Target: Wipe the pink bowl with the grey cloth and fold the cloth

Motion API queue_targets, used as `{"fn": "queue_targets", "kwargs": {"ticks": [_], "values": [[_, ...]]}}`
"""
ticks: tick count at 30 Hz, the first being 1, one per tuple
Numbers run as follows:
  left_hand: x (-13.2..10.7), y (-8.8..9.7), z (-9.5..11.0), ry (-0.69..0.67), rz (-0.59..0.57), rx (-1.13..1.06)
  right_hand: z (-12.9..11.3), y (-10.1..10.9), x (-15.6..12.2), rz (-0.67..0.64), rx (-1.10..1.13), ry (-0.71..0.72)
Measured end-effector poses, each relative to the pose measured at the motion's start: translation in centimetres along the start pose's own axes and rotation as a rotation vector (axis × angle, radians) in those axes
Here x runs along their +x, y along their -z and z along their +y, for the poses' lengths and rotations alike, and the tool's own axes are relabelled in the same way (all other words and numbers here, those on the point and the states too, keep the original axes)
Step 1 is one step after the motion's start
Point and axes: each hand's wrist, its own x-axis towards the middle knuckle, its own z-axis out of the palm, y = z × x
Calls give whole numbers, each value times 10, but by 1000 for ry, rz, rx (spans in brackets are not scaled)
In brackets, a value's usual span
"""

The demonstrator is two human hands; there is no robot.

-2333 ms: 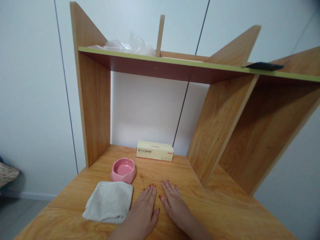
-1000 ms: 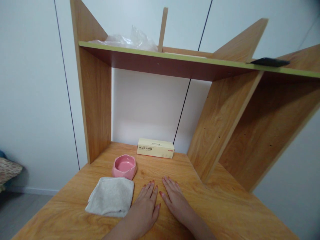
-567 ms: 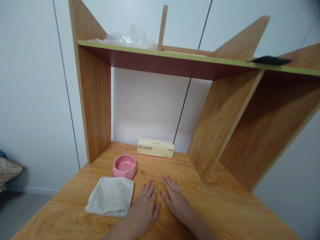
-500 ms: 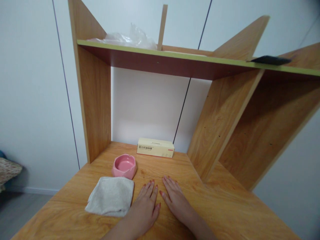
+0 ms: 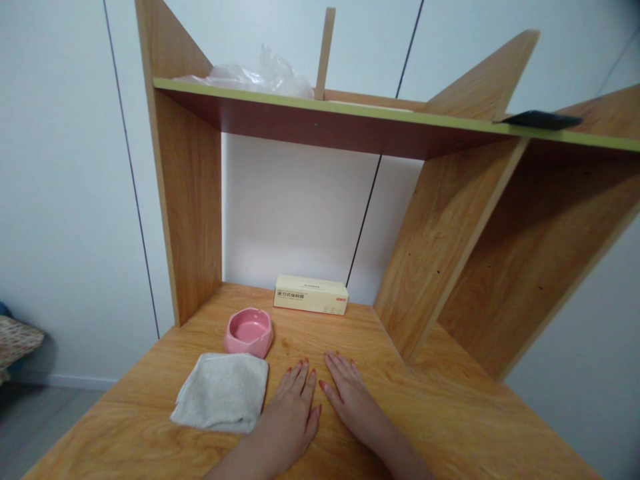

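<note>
Low centre, left hand and right hand lie flat, fingers released, empty; limp cloth beside the left wants an edge pinch.

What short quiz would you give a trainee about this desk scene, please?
1. True or false: the left hand grips the towel.
2. Which lies farthest back on the desk? A towel, B pink bowl, C cream box.
3. Fill in: the right hand lies ___ on the desk.
Key: 1 false, it lies flat on the desk by the towel; 2 C, the pink bowl sits between cream box and towel; 3 flat.
</note>
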Motion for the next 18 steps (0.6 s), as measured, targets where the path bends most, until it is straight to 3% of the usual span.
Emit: {"fn": "queue_targets", "kwargs": {"ticks": [18], "values": [[-1,0,0,-3,-9,33,-1,0,0,13,-14,-27]]}}
